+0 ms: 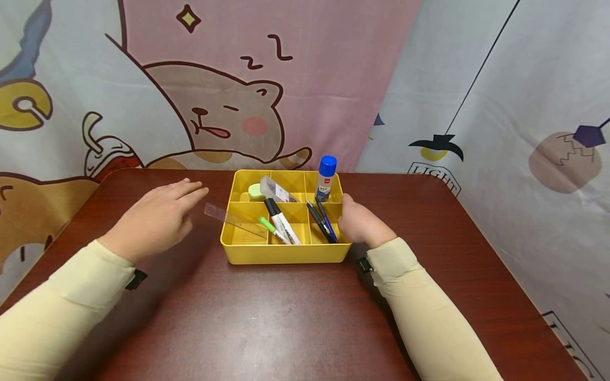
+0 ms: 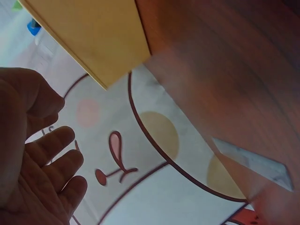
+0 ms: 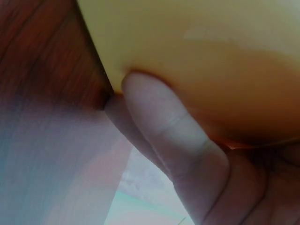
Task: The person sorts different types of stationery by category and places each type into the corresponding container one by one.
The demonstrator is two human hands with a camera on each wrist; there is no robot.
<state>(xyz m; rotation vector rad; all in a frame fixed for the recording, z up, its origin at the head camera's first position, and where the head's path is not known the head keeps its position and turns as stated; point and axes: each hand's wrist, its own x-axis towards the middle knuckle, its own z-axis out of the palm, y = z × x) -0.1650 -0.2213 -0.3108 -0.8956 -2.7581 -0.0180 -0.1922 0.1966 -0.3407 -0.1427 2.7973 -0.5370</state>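
Note:
A yellow divided organizer box (image 1: 286, 254) stands on the table. My right hand (image 1: 360, 221) grips its right side, a finger (image 3: 159, 110) pressed on the outer wall near a corner; other fingertips are hidden. My left hand (image 1: 157, 214) hovers left of the box, fingers extended and holding nothing. A clear ruler (image 1: 235, 219) sticks out over the left rim, close to that hand. In the front compartments lie a black-capped marker (image 1: 282, 221), a green-capped pen (image 1: 274, 230) and dark pens (image 1: 324, 221). At back right stands a blue-capped glue stick (image 1: 325, 180).
The back left compartment holds a small pale green item (image 1: 256, 191) and a translucent case (image 1: 278, 190). The brown table (image 1: 257, 317) ends at a printed cloth backdrop (image 1: 343, 79) behind and at the right.

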